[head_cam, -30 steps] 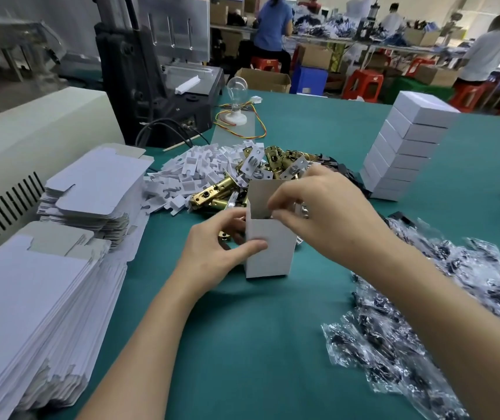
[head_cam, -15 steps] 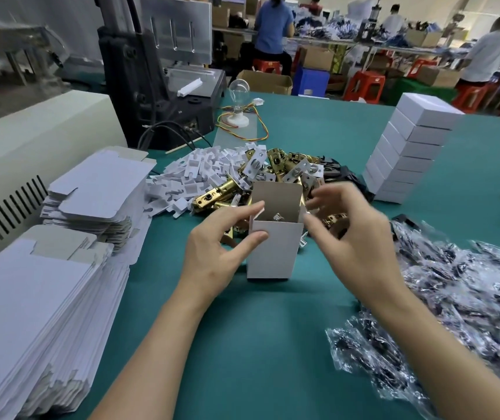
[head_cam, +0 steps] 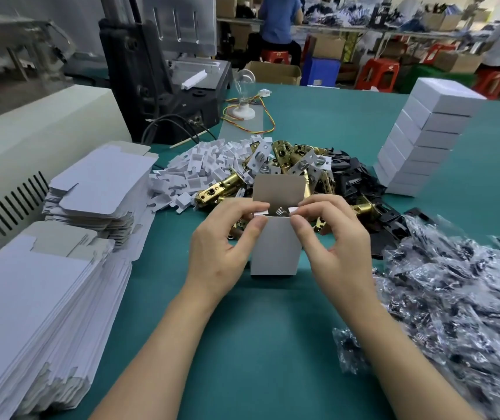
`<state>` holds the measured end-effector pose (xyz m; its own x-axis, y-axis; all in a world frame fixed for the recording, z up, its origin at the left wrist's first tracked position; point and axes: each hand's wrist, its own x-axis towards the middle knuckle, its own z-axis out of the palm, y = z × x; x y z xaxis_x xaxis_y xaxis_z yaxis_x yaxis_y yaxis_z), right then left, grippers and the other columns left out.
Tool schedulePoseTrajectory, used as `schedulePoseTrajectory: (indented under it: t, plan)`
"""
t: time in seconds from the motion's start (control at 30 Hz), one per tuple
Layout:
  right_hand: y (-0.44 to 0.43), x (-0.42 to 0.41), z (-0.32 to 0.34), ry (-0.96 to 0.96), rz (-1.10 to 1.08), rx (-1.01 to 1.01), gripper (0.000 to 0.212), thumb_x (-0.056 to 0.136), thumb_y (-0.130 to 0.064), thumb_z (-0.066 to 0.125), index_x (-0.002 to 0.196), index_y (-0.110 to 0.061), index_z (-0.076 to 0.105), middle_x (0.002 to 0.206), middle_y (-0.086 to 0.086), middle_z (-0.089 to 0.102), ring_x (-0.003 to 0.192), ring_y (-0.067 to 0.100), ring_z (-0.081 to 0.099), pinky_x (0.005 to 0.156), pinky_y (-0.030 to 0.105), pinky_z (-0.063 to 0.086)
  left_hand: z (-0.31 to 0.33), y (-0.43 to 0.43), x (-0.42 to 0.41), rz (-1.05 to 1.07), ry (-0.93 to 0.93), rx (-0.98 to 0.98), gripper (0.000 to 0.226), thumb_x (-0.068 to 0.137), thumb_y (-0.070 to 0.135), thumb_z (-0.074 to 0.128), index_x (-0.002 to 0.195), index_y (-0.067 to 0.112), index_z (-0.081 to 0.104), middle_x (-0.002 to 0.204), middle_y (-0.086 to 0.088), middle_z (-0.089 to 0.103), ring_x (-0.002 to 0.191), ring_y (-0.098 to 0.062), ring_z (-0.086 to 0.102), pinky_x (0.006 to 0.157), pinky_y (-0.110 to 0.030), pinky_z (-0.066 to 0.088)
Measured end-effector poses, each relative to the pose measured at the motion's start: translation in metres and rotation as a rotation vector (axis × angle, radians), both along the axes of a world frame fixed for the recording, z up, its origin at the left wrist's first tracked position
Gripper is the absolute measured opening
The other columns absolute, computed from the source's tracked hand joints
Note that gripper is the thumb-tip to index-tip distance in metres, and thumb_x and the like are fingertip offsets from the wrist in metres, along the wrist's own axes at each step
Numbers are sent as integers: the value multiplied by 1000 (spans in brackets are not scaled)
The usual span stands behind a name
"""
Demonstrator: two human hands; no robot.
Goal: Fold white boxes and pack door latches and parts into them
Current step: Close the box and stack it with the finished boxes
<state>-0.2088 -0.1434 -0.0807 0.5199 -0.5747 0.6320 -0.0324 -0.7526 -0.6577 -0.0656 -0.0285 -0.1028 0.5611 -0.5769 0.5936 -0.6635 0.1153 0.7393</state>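
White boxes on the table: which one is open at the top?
The upright box held between the left hand and right hand, lid flap raised. The stacked boxes at right are all closed.

The white box (head_cam: 275, 247) mostly hides its contents (head_cam: 279, 211).

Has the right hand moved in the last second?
Yes. The right hand drew back rightward off the box opening and pinches its right flap.

No text, label, brand or number is showing legibly: the white box (head_cam: 276, 247), the stack of closed boxes (head_cam: 424, 140), the flat box blanks (head_cam: 30, 313) and the black machine (head_cam: 151, 86) are presenting plain or blurred faces.
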Motion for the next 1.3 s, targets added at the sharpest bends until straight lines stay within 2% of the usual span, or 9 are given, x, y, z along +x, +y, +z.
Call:
schedulePoseTrajectory:
  t: [0.2, 0.37, 0.53, 0.63, 0.77, 0.93, 1.0, 1.13, 1.3]
  plan:
    - [-16, 3, -2, -4, 18, -197, 22, 99, -16, 64, 120, -14, 67, 102, -8, 66, 91, 17, 62, 83, 33, 53, -3, -5, -1, 72, -84, -54, 17, 101, 21, 67, 112, 18, 79, 132, 8, 66, 128, -8, 61, 94, -36, 57]
    - [-22, 6, -3, -58, 44, -168, 25, 99, -13, 60, 123, -17, 64, 100, -11, 65, 92, 16, 62, 83, 33, 52, 0, -3, -3, 100, -115, -74, 20, 98, 20, 71, 119, 20, 73, 123, 10, 70, 120, -5, 64, 93, -25, 52]
    - [-22, 4, -6, -76, 143, -57, 36, 99, -8, 59, 133, -17, 57, 98, -4, 67, 95, 27, 66, 85, 45, 52, 1, -3, -5, 71, -64, -61, 61, 94, 17, 72, 150, 26, 48, 118, 8, 68, 114, -7, 64, 95, -23, 49]
    - [-19, 1, -6, -53, 203, 31, 43, 99, -6, 57, 137, -26, 52, 99, -4, 68, 102, 19, 68, 90, 30, 51, 3, -2, -3, 24, -120, -47, 53, 95, 12, 70, 144, 25, 55, 120, 7, 65, 112, -12, 62, 94, -19, 44]
    - [-15, -1, -3, -97, 186, 106, 51, 96, -6, 64, 136, -32, 48, 97, -11, 69, 103, 10, 68, 80, 8, 44, 4, -1, -5, -15, -137, -81, 40, 94, 5, 68, 127, 27, 60, 121, 15, 64, 112, -12, 62, 92, -19, 45]
    - [-13, -4, -1, -173, 191, 192, 51, 92, -5, 73, 133, -27, 50, 93, -8, 67, 95, 18, 65, 87, 16, 46, 3, -1, -6, -109, -110, -113, 40, 96, 0, 64, 124, 29, 60, 123, 18, 68, 119, -16, 67, 100, -23, 48]
    - [-12, -5, 1, -171, 176, 215, 40, 95, -12, 70, 131, -24, 55, 94, -6, 61, 92, 20, 62, 85, 22, 48, 3, 0, -5, -139, -107, -124, 40, 97, -3, 63, 123, 27, 61, 122, 13, 71, 120, -19, 68, 102, -23, 48]
    - [-9, -3, 1, -62, 170, 201, 21, 98, -23, 64, 118, -24, 69, 105, 0, 53, 97, 19, 58, 85, 20, 46, 5, 0, -4, -148, -117, -119, 42, 96, -4, 65, 122, 28, 62, 121, 6, 72, 118, -22, 69, 102, -26, 48]
    - [-8, -1, 1, -5, 225, 293, 15, 100, -23, 61, 109, -30, 71, 110, -5, 59, 105, 16, 60, 86, 17, 47, 4, 2, -5, -159, 45, -102, 20, 103, 16, 60, 118, 23, 70, 113, 2, 73, 109, -27, 69, 95, -32, 54]
